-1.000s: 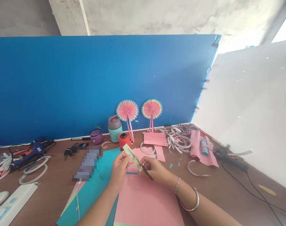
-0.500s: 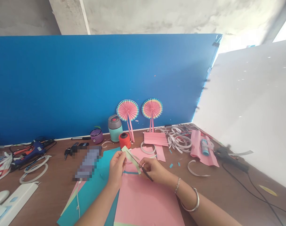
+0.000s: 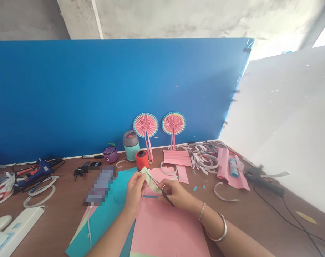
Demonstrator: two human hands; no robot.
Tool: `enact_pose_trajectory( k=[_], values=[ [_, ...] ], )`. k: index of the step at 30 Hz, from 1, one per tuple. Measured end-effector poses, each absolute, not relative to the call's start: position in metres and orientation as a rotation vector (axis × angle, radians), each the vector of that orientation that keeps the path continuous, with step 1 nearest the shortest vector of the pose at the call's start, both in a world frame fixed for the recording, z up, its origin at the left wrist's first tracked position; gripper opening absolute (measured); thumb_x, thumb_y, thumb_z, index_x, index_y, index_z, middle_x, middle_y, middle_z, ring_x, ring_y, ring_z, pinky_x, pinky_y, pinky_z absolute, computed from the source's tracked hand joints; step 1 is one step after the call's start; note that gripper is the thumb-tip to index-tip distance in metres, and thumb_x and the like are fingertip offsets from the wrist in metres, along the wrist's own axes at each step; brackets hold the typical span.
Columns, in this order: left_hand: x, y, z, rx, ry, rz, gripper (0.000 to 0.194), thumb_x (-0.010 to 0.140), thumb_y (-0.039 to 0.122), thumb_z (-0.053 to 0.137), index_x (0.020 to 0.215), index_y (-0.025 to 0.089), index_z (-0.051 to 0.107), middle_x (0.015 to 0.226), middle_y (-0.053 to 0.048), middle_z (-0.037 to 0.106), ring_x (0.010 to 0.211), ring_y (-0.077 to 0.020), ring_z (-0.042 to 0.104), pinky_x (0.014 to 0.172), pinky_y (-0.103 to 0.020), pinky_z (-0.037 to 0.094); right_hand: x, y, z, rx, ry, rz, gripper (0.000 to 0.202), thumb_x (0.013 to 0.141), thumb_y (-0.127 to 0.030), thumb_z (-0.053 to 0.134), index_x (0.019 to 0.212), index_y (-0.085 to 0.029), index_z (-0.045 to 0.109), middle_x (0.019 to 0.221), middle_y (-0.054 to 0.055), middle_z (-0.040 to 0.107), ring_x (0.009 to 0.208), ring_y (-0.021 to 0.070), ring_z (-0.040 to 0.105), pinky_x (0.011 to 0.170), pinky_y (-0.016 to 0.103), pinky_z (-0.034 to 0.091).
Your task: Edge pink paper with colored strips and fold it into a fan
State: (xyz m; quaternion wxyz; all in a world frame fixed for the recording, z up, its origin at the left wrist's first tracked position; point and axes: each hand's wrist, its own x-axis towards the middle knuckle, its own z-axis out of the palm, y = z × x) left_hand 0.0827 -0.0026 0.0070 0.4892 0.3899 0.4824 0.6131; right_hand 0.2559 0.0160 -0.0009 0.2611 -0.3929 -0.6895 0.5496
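My left hand pinches the upper end of a pale green paper strip between thumb and fingers. The strip bends and slants down to the right. In my right hand is a slim dark tool, its narrow front lying along the strip; its exact kind is hard to make out. Both hands are above a pink paper sheet, beside teal sheets on the left. A thin blue strip lies on the pink paper just below the green one.
Two round pleated fans lean on the blue partition. Ahead stand a red thread spool and a teal flask. A glue gun and power strip lie left; coiled white strips and a black cable right.
The green strip has gone from nearly straight to curved, its lower end drawn up toward my right hand. My left hand has shifted slightly right; the dark tool has barely moved.
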Motion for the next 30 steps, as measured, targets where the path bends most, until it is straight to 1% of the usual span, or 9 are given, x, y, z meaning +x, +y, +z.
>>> enact_pose_trajectory(
  k=[21, 30],
  values=[
    [0.0828, -0.0027, 0.0083, 0.947, 1.159, 1.483, 0.030, 0.070, 0.043, 0.064, 0.062, 0.019, 0.048, 0.054, 0.006, 0.047, 0.044, -0.0059, 0.033, 0.041, -0.018, 0.024, 0.2562, 0.0154, 0.0018, -1.090, -1.849, 1.482, 0.026, 0.066, -0.024, 0.070, 0.082, -0.019, 0.050, 0.047, -0.011, 0.041, 0.043, 0.0070, 0.036, 0.044, 0.019, 0.027],
    [0.0847, -0.0034, 0.0074, 0.962, 1.148, 1.458, 0.029, 0.071, 0.042, 0.064, 0.063, 0.019, 0.048, 0.056, 0.006, 0.047, 0.047, -0.0065, 0.034, 0.042, -0.018, 0.023, 0.2562, 0.0160, -0.0034, -1.051, -1.841, 1.472, 0.026, 0.068, -0.024, 0.069, 0.083, -0.019, 0.049, 0.047, -0.012, 0.038, 0.044, 0.0068, 0.034, 0.045, 0.019, 0.026]
  ],
)
